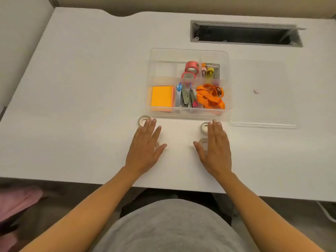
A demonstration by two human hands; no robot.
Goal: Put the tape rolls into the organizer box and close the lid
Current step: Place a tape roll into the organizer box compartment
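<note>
Both hands flat and spread above a white tabletop (81, 88), palms down, fingers extended and holding nothing. Left hand (144, 149) over a pale tape roll (157, 144), mostly hidden beneath the palm, with only an edge showing between thumb and forefinger; whether touched or merely covered, impossible to tell. Fingertips of that hand partly across a second pale roll (142, 120), lying flat just in front of the organizer box's near-left corner. Right hand (216, 151) likewise spread, its fingers partly covering a third pale roll (205, 126) near the box's front wall, and a fourth roll (203, 142) peeking out beside the thumb. Clear organizer box (189, 51) open, just beyond the hands, divided into compartments. Inside already: two pink tape rolls (190, 67) in a middle rear compartment, one stacked above the other; an orange pad of sticky notes (161, 96) at front left; staplers or similar metal tools (185, 97) in the front middle; an orange lanyard (211, 97) at front right; small coloured items (209, 70) at rear right, too small to identify. Clear lid (263, 106) flat on the tabletop, touching or just beside the box's right side. Dark rectangular cable opening (245, 33) set in the tabletop behind the box.
</note>
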